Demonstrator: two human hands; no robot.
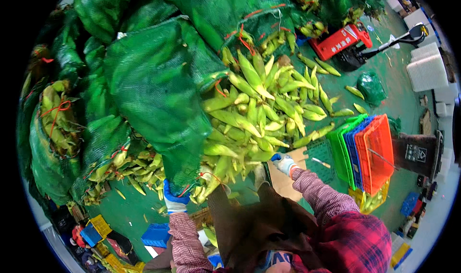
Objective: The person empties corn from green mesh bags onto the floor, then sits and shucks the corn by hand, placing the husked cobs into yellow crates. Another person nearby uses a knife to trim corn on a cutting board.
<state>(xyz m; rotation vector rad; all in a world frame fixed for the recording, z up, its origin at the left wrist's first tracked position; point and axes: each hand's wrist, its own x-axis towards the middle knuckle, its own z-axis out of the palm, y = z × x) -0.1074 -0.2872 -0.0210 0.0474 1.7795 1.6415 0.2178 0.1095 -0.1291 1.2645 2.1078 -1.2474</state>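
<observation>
- Sack (149, 85), green mesh, slanting down left of the husked-over corn.
- Corn (252, 121), heaped on the green floor (403, 97).
- Left hand (175, 198), gloved — fingers grasping the sack's lower end.
- Right hand (285, 164), gloved, beside the corn — cannot tell whether its fingers are clenched.

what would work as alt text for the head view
A person's gloved left hand touches the lower end of a large green mesh sack, while the right hand is beside a heap of husk-covered corn. More sacks fill the left and top; stacked crates and a red pallet jack stand at right.
</observation>
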